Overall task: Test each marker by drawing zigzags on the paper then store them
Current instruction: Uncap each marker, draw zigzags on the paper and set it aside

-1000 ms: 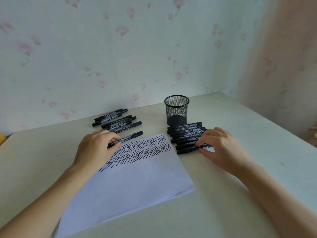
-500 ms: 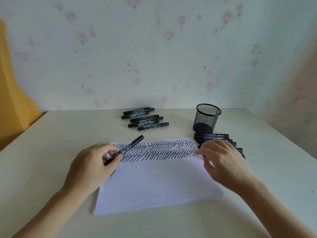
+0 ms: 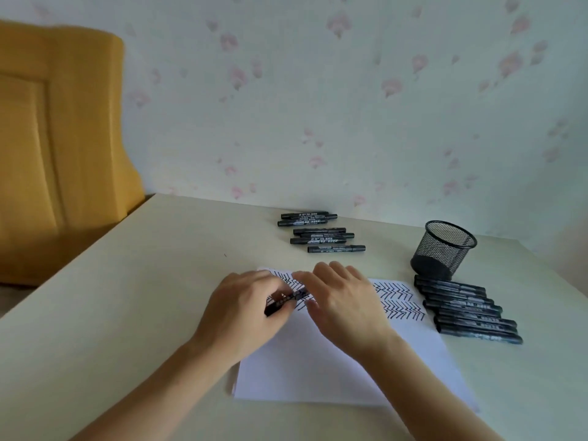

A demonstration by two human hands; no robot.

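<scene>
Left hand gripping marker over paper; right hand pinching its cap end. Uncapping; next, pulling cap straight off.

On my feed a pale cream table fills the lower part of the frame, its far edge running along the wall. That wall, across the whole upper half, is papered in pale green with scattered pink flower shapes (blurred, so I can't make out their detail). At the upper left stands a mustard-yellow piece of furniture with a raised panel on its front, just beside the table's left far corner; I can't tell what kind it is.
</scene>
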